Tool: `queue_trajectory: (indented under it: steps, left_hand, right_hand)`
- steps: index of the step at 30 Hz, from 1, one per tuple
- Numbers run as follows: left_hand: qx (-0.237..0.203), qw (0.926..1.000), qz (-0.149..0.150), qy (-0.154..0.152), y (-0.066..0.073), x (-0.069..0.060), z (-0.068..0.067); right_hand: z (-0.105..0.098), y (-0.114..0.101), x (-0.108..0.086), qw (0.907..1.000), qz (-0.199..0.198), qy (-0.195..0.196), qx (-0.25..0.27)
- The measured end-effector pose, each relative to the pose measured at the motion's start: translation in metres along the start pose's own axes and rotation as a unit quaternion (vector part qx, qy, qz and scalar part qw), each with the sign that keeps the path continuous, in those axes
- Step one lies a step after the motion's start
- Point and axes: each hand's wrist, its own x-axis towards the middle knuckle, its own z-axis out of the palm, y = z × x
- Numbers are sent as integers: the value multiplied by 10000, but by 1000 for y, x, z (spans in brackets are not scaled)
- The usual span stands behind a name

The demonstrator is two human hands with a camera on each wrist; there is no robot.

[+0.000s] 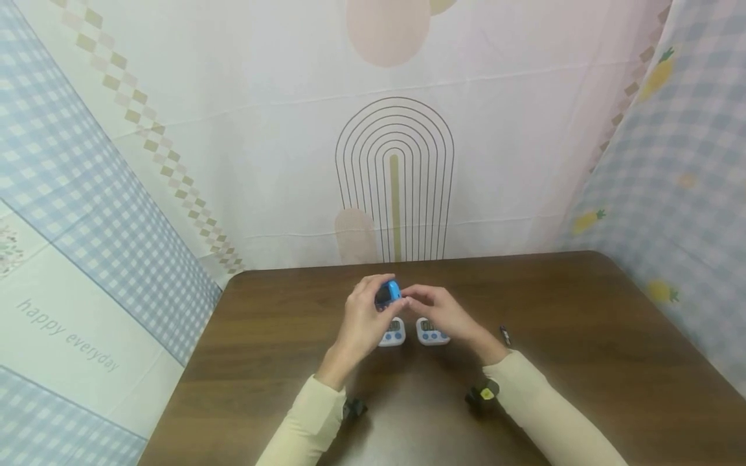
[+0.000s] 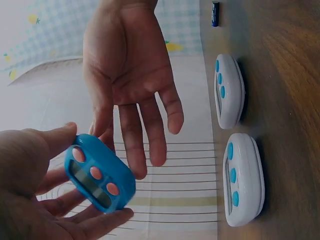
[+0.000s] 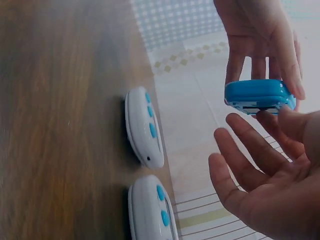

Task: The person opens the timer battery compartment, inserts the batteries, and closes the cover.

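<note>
My left hand [image 1: 362,317] holds a blue timer [image 2: 100,172] between thumb and fingers above the table; its pink buttons and display show in the left wrist view. My right hand [image 1: 445,312] is beside it, thumb and index finger at the timer's back edge [image 3: 260,92], the other fingers loosely extended in the right wrist view. Whether the right fingertips pinch anything there is hidden. Below the hands, two white timers with blue buttons stand on the table, one on the left [image 1: 392,332] and one on the right [image 1: 432,332].
A small dark battery [image 1: 505,334] lies on the brown table [image 1: 262,362], right of the timers. Patterned cloths hang behind the table [image 1: 280,162] and along both sides. A dark wrist device is strapped below each sleeve.
</note>
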Motion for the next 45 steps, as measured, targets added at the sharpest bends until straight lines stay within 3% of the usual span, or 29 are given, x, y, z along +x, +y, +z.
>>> queue_trajectory:
  steps: [6,10,17,27,34,39,45]
  left_hand:
    - [-552,9950,824,114,2,-1,3]
    - [-860,9893,1172,99,5,-2,4]
    - [-1304,9827,1310,110,6,-2,3]
    - [-1312,9815,1391,134,3,-1,3]
    - [-1560,9814,1113,70,3,-1,0]
    - [-1921,9795,587,-149,7,0,-5]
    - [-2228,9748,46,13,10,0,-5]
  right_hand:
    - [-1,3,-1,9956,247,-30,902]
    - [-1,3,-2,9904,360,-120,1329]
    - [-4,4,-2,9762,347,-576,2061]
    - [-6,-2,-4,9544,423,-919,2808]
    - [-5,-6,-5,9434,591,-659,3197]
    - [-6,-9,-6,9521,557,-407,2979]
    - [-4,-12,-6,9648,586,-3,2563]
